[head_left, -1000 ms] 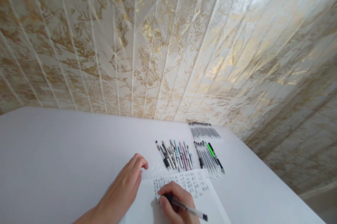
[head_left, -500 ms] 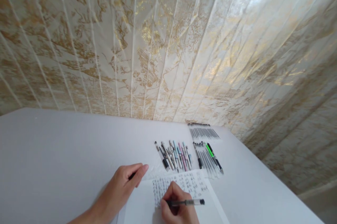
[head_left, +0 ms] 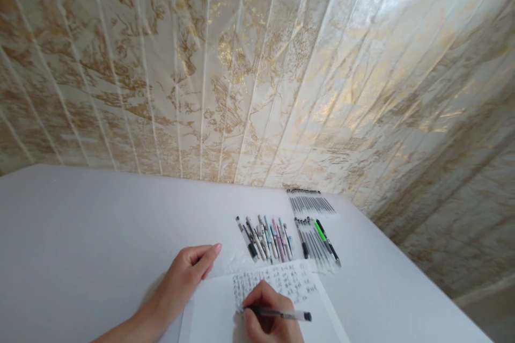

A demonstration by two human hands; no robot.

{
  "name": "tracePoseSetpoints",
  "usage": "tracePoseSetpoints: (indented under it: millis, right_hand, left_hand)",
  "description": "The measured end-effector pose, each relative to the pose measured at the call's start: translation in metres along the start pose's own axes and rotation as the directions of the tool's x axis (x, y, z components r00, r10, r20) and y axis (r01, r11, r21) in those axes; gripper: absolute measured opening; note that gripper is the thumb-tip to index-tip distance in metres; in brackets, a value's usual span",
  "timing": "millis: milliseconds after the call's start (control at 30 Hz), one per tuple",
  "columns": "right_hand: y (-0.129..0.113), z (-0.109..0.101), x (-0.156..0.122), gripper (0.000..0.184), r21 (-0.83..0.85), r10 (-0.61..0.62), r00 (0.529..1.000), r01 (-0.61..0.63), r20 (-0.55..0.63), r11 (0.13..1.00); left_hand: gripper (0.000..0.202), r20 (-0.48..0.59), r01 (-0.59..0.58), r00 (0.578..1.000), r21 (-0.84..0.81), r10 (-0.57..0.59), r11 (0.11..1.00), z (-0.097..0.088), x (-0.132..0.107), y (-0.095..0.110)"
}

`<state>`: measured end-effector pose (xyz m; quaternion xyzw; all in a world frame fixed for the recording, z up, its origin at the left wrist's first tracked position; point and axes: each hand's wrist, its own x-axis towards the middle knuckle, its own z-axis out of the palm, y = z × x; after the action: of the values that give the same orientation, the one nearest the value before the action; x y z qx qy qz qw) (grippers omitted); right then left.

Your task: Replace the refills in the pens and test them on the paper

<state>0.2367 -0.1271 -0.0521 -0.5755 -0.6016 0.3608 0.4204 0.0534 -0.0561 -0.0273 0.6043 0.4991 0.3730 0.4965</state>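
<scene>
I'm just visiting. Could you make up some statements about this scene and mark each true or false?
1. The right hand holds a pen. True.
2. The left hand covers the handwriting. False: the left hand is left of the handwriting.
3. The handwriting is on white paper. True.
4. The green pen is in the right grip. False: the green pen lies on the table.
</scene>
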Motion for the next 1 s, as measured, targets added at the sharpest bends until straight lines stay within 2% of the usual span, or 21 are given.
tracePoseSetpoints:
  millis: [200, 467, 767, 1000]
  right_hand:
    - [-0.0018, -0.001, -0.0027, 0.011, -0.037, 0.012, 0.999, -0.013, -0.04, 0.999]
    - [-0.0044, 0.001, -0.0024, 0.01, -0.019, 0.026, 0.999, -0.026, -0.03, 0.999]
    - [-0.0079, 0.0005, -0.0033, 0.009, -0.009, 0.057, 0.998, -0.057, -0.018, 0.998]
    - [-0.0067, 0.0035, -0.0048, 0.007, 0.005, 0.017, 0.999, -0.017, -0.051, 1.0]
  left_hand:
    - [0.051, -0.039, -0.015, 0.999, -0.025, 0.014, 1.0, -0.0004, -0.0011, 0.0022]
    - [0.051, 0.034, 0.008, 0.999, -0.031, -0.007, 0.999, 0.0002, -0.0027, 0.0041]
    - [0.051, 0.03, 0.018, 0.999, -0.025, -0.017, 1.0, 0.0008, -0.0032, 0.0073]
    - [0.05, 0.036, 0.015, 0.999, -0.01, -0.015, 1.0, 0.0011, -0.0026, 0.0063]
